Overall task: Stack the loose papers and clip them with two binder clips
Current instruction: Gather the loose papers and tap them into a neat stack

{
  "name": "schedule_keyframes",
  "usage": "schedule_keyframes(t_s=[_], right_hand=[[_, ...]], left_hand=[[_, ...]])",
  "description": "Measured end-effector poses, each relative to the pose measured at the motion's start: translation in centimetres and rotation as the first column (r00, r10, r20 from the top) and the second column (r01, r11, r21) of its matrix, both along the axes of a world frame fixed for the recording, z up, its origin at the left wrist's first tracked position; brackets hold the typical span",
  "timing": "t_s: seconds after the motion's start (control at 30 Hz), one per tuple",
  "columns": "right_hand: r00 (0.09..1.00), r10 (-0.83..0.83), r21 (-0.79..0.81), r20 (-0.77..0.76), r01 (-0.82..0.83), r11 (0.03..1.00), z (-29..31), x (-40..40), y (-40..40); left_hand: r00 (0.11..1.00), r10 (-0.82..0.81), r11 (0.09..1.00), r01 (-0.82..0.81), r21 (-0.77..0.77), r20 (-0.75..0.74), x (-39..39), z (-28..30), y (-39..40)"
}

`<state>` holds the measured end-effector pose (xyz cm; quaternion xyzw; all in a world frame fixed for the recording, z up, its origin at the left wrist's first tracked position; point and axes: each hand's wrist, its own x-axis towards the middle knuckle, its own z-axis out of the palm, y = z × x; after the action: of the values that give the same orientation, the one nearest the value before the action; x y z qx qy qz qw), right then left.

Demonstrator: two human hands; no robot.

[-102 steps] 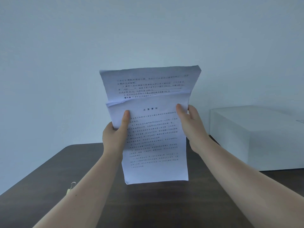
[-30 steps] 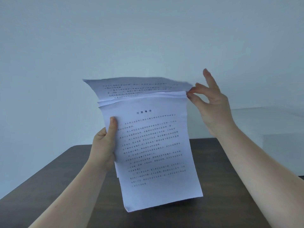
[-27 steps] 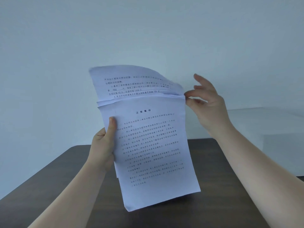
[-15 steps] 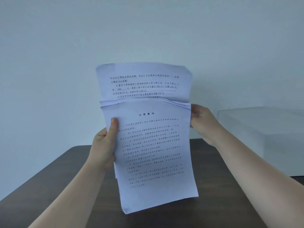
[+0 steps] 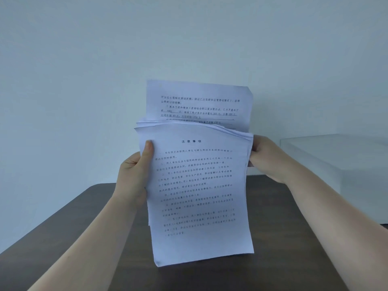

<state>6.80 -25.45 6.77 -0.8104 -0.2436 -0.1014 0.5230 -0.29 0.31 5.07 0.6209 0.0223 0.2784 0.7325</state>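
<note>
A stack of white printed papers [image 5: 197, 185] stands upright in front of me above the dark table [image 5: 84, 223], its lower edge just over the surface. One rear sheet [image 5: 199, 101] sticks up well above the others, and the top edges are uneven. My left hand [image 5: 132, 177] grips the stack's left edge, thumb on the front page. My right hand [image 5: 265, 156] holds the right edge near the top, fingers behind the sheets. No binder clips are in view.
A white box [image 5: 346, 171] stands on the table at the right, close to my right forearm. A plain pale wall fills the background. The table's left edge runs diagonally at the lower left.
My right hand has come down from the stack's top right corner to grip the right edge. The rear sheet, bent forward a second ago, now stands straight up.
</note>
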Motion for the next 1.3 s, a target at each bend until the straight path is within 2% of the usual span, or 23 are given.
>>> schedule_keyframes(t_s=[0.1, 0.23, 0.3, 0.4, 0.47, 0.57, 0.73, 0.87, 1.03, 1.17, 1.23, 1.3], right_hand=[[0.998, -0.043, -0.097, 0.038, 0.047, 0.994, -0.2, 0.3, -0.6], [1.0, -0.008, -0.153, -0.028, 0.003, 0.988, -1.9, 0.0, -0.2], [0.996, 0.041, -0.075, -0.075, -0.046, 0.996, -3.2, -0.1, 0.6], [0.966, 0.152, 0.143, -0.211, -0.124, 0.982, -4.3, -0.6, 1.9], [0.936, 0.184, 0.271, -0.301, -0.101, 0.957, -4.5, -0.9, 2.7], [0.897, 0.225, 0.351, -0.381, -0.085, 0.932, -4.0, -1.1, 3.4], [0.943, 0.208, 0.436, -0.259, -0.078, 0.897, -3.4, -1.1, 3.8], [0.949, 0.206, 0.476, -0.238, -0.071, 0.877, -3.3, -0.5, 3.5], [0.945, 0.3, 0.471, -0.131, -0.207, 0.857, -3.2, -0.9, 3.2], [0.936, 0.334, 0.445, -0.111, -0.254, 0.859, -2.2, -1.0, 3.0], [0.953, 0.289, 0.422, -0.095, -0.225, 0.878, -2.1, -0.9, 3.1], [0.967, 0.238, 0.484, -0.095, -0.165, 0.859, -1.9, -1.0, 3.2]], left_hand=[[1.0, 0.021, 1.0, -0.021, -0.012, -0.008, 0.2, 0.1, 0.8], [0.999, 0.044, 0.999, -0.044, -0.021, 0.001, 0.2, -0.5, 1.7], [0.999, 0.042, 0.999, -0.042, -0.03, -0.001, 0.2, -0.8, 1.6], [0.998, 0.051, 0.998, -0.051, -0.029, -0.021, 0.2, -0.8, 1.4], [0.998, 0.056, 0.998, -0.056, 0.002, -0.037, 0.2, -0.6, 1.2], [0.998, 0.059, 0.997, -0.058, 0.048, -0.032, 0.4, -0.6, 0.6], [0.999, 0.035, 0.999, -0.035, 0.024, -0.012, 0.5, -0.2, 0.0], [0.998, 0.064, 0.998, -0.064, 0.019, -0.007, 0.6, -0.1, -0.1], [0.99, 0.141, 0.99, -0.141, 0.026, -0.006, 0.8, -0.1, 0.1], [0.983, 0.181, 0.983, -0.181, 0.017, 0.012, 0.7, -0.1, 0.0], [0.984, 0.175, 0.984, -0.176, 0.035, 0.021, 0.5, 0.2, -0.4], [0.989, 0.138, 0.989, -0.14, 0.052, 0.046, 0.2, 0.7, -0.9]])
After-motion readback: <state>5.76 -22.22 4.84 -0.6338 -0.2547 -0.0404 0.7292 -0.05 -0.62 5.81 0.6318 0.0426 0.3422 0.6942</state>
